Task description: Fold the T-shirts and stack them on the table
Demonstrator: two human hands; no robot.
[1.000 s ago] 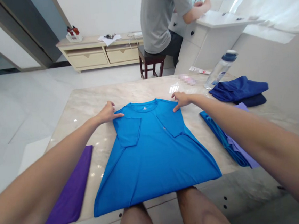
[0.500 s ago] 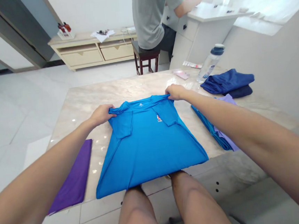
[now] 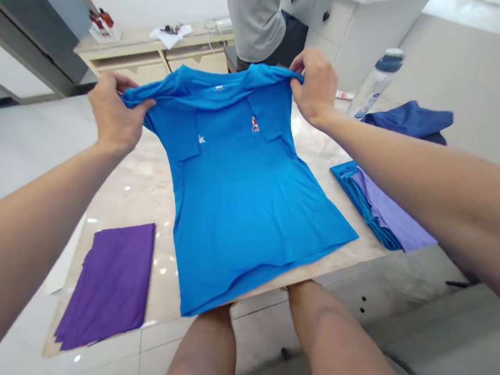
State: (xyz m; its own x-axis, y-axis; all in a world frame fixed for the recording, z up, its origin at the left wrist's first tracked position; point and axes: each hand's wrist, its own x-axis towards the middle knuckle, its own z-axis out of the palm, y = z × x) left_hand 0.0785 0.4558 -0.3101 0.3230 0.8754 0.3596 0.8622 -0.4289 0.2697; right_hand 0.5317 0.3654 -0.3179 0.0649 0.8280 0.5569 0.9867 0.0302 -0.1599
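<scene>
Marble table [image 3: 135,180] | hands [image 3: 114,114] [image 3: 315,85] pinch blue shirt [image 3: 242,200] shoulders, hem at near edge

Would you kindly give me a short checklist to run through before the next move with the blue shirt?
1. Left hand grips the blue shirt at its shoulder: ok.
2. Right hand grips the other shoulder: ok.
3. Sleeves folded inward on the front: ok.
4. Hem resting flat on the table: ok, near the front edge.
5. Purple cloth and folded pile apart from the shirt: ok.
6. Back of shirt smooth: cannot tell.
</scene>
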